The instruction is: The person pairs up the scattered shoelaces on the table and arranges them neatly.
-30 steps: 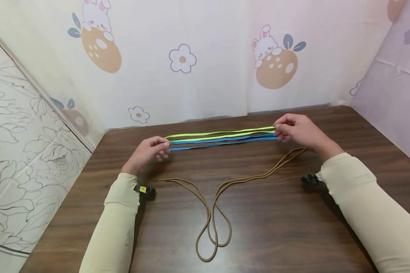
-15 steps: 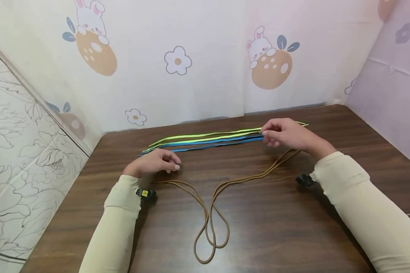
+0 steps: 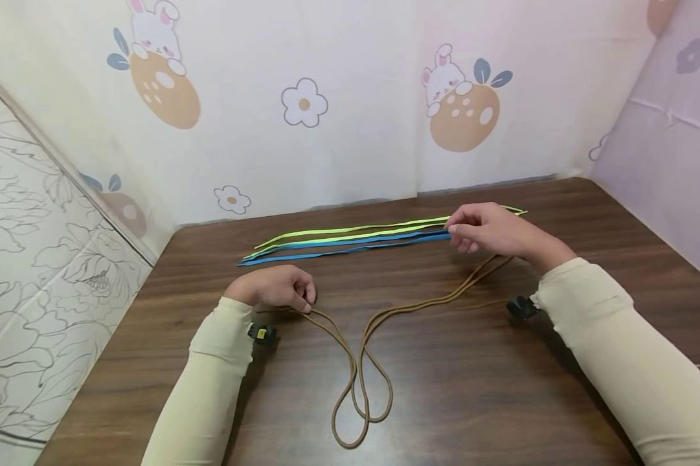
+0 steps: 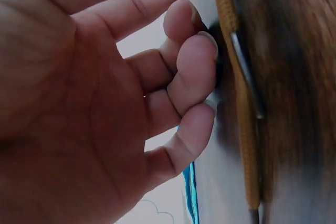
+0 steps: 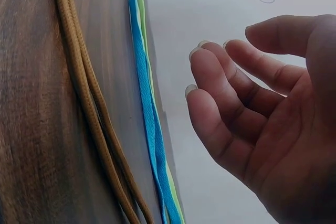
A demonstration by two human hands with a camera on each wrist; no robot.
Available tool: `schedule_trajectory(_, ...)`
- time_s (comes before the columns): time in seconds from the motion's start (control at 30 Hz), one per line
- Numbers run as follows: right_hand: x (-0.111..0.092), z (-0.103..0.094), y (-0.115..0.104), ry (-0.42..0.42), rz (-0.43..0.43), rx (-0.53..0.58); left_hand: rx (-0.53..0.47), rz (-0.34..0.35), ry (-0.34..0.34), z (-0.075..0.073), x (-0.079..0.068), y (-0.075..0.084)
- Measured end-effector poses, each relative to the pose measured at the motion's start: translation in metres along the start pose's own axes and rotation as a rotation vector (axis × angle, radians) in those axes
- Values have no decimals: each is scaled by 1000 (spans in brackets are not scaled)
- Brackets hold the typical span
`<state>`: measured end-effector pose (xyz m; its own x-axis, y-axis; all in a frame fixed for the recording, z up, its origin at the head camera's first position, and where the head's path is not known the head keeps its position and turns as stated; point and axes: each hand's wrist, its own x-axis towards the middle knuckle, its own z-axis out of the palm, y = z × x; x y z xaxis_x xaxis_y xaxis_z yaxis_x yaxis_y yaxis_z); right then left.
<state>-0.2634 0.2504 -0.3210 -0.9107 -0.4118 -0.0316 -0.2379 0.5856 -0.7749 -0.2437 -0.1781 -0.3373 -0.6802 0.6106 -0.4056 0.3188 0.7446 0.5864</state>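
Near the table's far edge lie yellow-green shoelaces (image 3: pixel 350 229) and blue shoelaces (image 3: pixel 350 249), stretched side by side. A brown shoelace (image 3: pixel 379 323) lies closer, doubled into loops at its middle. My left hand (image 3: pixel 276 287) is bent down over the left part of the brown shoelace, thumb and index finger pinching at it; in the left wrist view a dark tip (image 4: pixel 247 74) shows on the lace and the pinch itself is cut off. Over the right part of the bright laces hovers my right hand (image 3: pixel 486 228), fingers loosely bent and apart from the laces (image 5: pixel 144 72).
The dark wooden table (image 3: pixel 454 388) backs onto a curtain (image 3: pixel 361 149) printed with rabbits and flowers. A line-drawn flower panel (image 3: pixel 41 272) stands at the left. Each wrist bears a small black camera (image 3: pixel 262 333).
Both hands have let go of the bright laces, which now lie on the table. The left hand has moved nearer, down onto the brown shoelace. The right hand has lately stayed still.
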Motion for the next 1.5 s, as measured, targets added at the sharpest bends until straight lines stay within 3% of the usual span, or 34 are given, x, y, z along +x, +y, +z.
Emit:
schedule_trajectory(0.33,-1,-3,1,-22,7,7,79,8,50,-2,1,0)
schedule_trajectory(0.47,0,-2,3,-22,10,15,37,26,86,-3,2,-4)
schedule_trajectory(0.87,4,2,8,-24,17,16,-345,67,235,-4,7,-32)
schedule_trajectory(1.17,5,3,8,-50,21,8,-654,58,463,-6,6,-40)
schedule_trajectory(1.5,7,6,11,-113,21,6,-866,19,700,-10,4,-44)
